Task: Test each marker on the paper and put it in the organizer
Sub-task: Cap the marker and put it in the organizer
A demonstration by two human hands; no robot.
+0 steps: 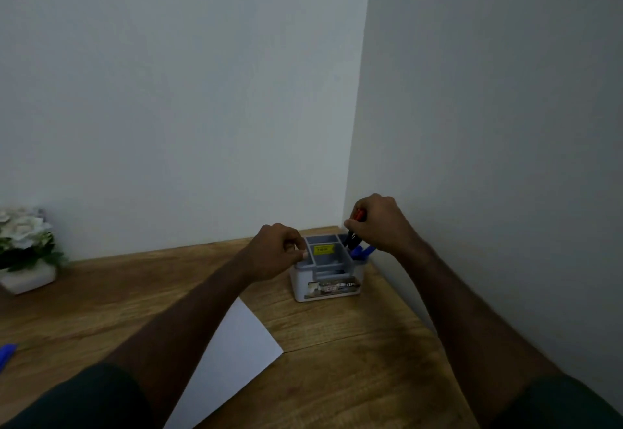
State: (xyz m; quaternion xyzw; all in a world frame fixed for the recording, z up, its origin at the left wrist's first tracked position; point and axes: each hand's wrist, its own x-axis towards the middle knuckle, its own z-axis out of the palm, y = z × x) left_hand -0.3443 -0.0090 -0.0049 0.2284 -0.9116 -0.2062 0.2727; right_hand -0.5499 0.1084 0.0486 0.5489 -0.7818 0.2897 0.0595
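Organizer (328, 268): we see it between the two hands, standing on the wooden desk (354, 344) in the corner by the walls.
Left hand (274, 251): curled closed, fingers resting on the organizer's left rim; we cannot tell whether it holds anything else.
Right hand (376, 223): fist wrapped around a marker (354, 233) with a red top, its dark lower end dipping into the organizer's back right compartment.
Blue markers (362, 251): standing in that same compartment, just below the right hand.
Paper (236, 354): flat on the desk, beneath the left forearm.
Flowers (25, 240): well to the left of the left hand.
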